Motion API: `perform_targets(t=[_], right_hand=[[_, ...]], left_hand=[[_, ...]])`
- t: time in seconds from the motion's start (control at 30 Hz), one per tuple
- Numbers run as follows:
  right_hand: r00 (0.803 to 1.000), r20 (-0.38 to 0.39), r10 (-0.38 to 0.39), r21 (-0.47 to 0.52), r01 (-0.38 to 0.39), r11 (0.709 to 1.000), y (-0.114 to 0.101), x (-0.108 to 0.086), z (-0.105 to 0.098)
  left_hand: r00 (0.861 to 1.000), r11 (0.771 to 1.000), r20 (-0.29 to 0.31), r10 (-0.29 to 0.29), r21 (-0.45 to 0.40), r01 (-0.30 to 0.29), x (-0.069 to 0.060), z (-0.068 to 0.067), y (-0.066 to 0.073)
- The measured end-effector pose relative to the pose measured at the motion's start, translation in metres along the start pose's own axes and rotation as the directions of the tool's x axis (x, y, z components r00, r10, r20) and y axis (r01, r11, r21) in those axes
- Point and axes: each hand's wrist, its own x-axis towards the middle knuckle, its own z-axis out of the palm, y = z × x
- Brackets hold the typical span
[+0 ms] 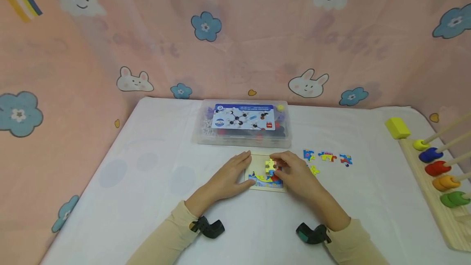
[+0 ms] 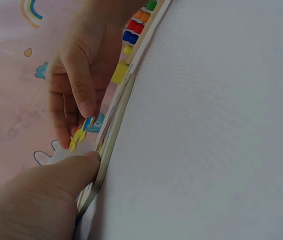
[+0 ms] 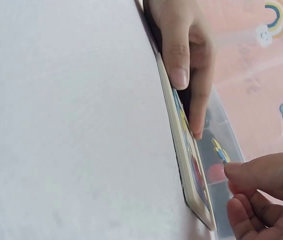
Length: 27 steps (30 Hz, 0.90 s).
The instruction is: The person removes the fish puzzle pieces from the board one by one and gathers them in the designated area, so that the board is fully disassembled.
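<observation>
My right hand [image 1: 296,174] pinches a yellow jigsaw piece [image 1: 270,165] with some blue on it, between thumb and fingers. The piece is held just above a shallow wooden puzzle tray [image 1: 265,189]; in the right wrist view a gap shows between the piece [image 3: 220,151] and the tray. Blue, yellow and red picture pieces [image 1: 257,180] lie in the tray's near part. My left hand [image 1: 227,177] rests against the tray's left side with fingers extended. Its thumb lies on the near left rim, as the left wrist view shows.
Several loose jigsaw pieces [image 1: 327,156] lie right of the tray, one partly behind my right hand. Behind the tray stands a clear plastic box [image 1: 243,138] with a molecule picture label. A wooden bead rack [image 1: 423,191] and a yellow block [image 1: 397,128] are at the far right.
</observation>
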Motion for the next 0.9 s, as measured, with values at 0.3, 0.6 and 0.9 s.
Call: perform_targets(t=[0.3,0.6,0.9], right_hand=[[0.999,-0.008,0.051,-0.037,-0.051,0.998,0.019,-0.016,-0.027],[0.998,-0.052,0.041,-0.072,-0.045,0.996,0.045,-0.038,-0.064],[0.996,-0.085,0.019,-0.098,-0.027,0.995,0.073,-0.055,-0.084]], left_hand=[[1.0,1.0,0.007,-0.013,0.001,0.013,0.0,0.001,0.0],[1.0,1.0,0.002,-0.01,0.001,0.01,0.0,0.0,0.0],[1.0,1.0,0.011,-0.012,-0.002,0.012,0.0,0.0,0.001]])
